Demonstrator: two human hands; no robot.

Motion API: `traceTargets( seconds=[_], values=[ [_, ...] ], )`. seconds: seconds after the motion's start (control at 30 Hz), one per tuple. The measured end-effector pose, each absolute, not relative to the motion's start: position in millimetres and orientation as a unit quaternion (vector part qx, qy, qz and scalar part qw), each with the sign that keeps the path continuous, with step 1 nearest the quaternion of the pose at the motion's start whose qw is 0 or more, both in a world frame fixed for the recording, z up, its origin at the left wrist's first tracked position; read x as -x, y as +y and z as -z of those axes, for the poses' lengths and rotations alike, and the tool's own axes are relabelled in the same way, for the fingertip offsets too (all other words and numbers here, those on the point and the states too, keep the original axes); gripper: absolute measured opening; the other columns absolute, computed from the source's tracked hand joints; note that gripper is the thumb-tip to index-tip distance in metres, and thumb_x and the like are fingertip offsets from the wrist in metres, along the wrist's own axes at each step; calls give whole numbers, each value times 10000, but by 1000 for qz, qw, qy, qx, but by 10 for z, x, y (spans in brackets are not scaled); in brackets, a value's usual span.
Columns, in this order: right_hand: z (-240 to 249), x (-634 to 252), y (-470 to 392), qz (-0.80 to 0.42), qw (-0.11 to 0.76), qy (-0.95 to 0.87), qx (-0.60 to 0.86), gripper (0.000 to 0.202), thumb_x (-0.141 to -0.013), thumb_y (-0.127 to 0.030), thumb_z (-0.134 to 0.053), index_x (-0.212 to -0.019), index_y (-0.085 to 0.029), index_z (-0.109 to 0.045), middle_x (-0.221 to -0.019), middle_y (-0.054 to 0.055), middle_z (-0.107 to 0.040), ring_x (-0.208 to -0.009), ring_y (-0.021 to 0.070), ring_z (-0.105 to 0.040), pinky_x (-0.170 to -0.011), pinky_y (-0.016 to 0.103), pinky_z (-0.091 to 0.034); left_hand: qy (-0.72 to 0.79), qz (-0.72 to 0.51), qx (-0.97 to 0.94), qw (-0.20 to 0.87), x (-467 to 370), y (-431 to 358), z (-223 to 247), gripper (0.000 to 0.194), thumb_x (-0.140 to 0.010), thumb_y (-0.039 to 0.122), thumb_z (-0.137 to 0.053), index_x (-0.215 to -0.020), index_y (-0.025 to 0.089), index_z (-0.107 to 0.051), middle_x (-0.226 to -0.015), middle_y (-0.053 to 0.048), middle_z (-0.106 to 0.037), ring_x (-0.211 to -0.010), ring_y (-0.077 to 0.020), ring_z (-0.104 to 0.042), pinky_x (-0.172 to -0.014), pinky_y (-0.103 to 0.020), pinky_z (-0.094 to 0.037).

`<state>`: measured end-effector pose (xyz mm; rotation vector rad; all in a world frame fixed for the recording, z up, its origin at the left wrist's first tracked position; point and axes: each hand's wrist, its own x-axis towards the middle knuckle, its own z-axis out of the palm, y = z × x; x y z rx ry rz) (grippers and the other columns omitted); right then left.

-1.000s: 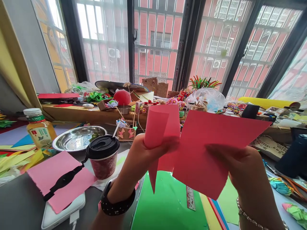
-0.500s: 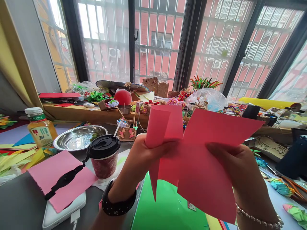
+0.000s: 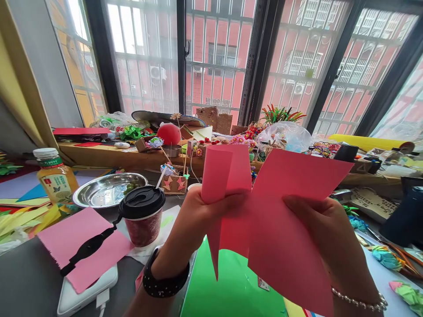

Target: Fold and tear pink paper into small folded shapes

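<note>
Left hand (image 3: 211, 211): fingers pinching curled smooth paper (image 3: 216, 174) | right hand (image 3: 317, 220): fingers pinching flat, matte red sheet (image 3: 284, 211)

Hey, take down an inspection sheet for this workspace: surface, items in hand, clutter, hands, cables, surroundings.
Surface: grey tabletop, with a green sheet below the hands.
Items in hand: pink paper, curled at its left part; one piece or two, cannot tell.
Clutter: lidded cup, juice bottle, metal dish with green fruit, ruler partly covered.
Hands: left hand and right hand both grip the paper.
Cables: white cable at a white device.
Surroundings: crowded ledge, barred windows.
Spills: nothing seen.
</note>
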<state>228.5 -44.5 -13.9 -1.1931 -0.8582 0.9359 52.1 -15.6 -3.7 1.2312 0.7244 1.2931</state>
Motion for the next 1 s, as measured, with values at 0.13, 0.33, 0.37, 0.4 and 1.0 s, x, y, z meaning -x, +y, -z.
traceTargets(
  seconds=[0.13, 0.33, 0.37, 0.4, 1.0],
  values=[
    [140, -2273, -427, -413, 655, -376, 508, 132, -487, -290, -762, -586, -224, -706, -587, 37, -709, -468, 229, -647, -324, 229, -480, 320, -522, -541, 577, -481, -134, 35, 154, -601, 202, -709, -751, 173, -716, -743, -33, -704, -702, -205, -641, -601, -269, -526],
    [109, -2272, -415, -409, 678, -385, 475, 135, -474, -226, -776, -569, -191, -688, -528, 2, -689, -415, 136, -605, -392, 190, -499, 324, -531, -534, 573, -430, -79, 44, 217, -572, 193, -725, -782, 143, -706, -785, -59, -707, -768, -243, -643, -663, -321, -534],
    [108, -2275, -415, -409, 681, -379, 474, 129, -476, -221, -779, -560, -191, -685, -517, -4, -684, -418, 131, -604, -402, 185, -501, 325, -525, -543, 570, -431, -76, 46, 214, -574, 189, -723, -783, 141, -705, -789, -60, -706, -777, -247, -641, -669, -327, -533],
    [108, -2277, -414, -410, 684, -373, 475, 127, -479, -221, -780, -557, -190, -684, -515, -7, -683, -419, 129, -604, -403, 182, -501, 327, -522, -549, 565, -436, -76, 47, 207, -575, 185, -722, -777, 141, -704, -786, -58, -706, -779, -249, -640, -670, -330, -533],
    [148, -2321, -350, -437, 677, -352, 476, 113, -522, -232, -757, -597, -191, -683, -522, 0, -687, -410, 154, -612, -381, 200, -495, 327, -535, -564, 537, -468, -73, 58, 192, -590, 217, -714, -765, 142, -693, -761, -56, -703, -753, -245, -643, -633, -315, -539]
  ],
)
